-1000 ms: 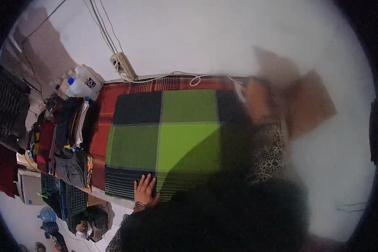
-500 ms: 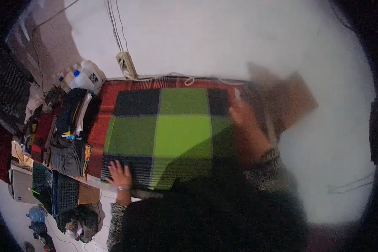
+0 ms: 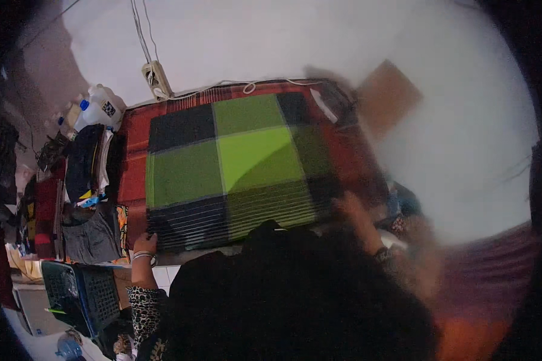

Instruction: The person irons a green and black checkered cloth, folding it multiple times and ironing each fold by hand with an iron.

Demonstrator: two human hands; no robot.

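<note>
A checked cloth in green, lime and black lies spread flat over a red plaid cover. At the cloth's near left corner, my left hand is closed with the fingers curled on its edge. My right hand is beside the near right corner, its fingers pointing toward the cloth. Dimness and blur hide whether those fingers grip it. My body's dark clothing and its shadow cover part of the near edge.
Folded clothes are stacked on the left, with grey shorts in front. Plastic jugs stand behind them. A power strip hangs on the wall. Below left is a dark green crate; a brown cardboard piece leans at right.
My right hand has come from the cloth's far right side to its near right corner. The left hand, flat with spread fingers before, has closed at the near left corner. The view has shifted.
</note>
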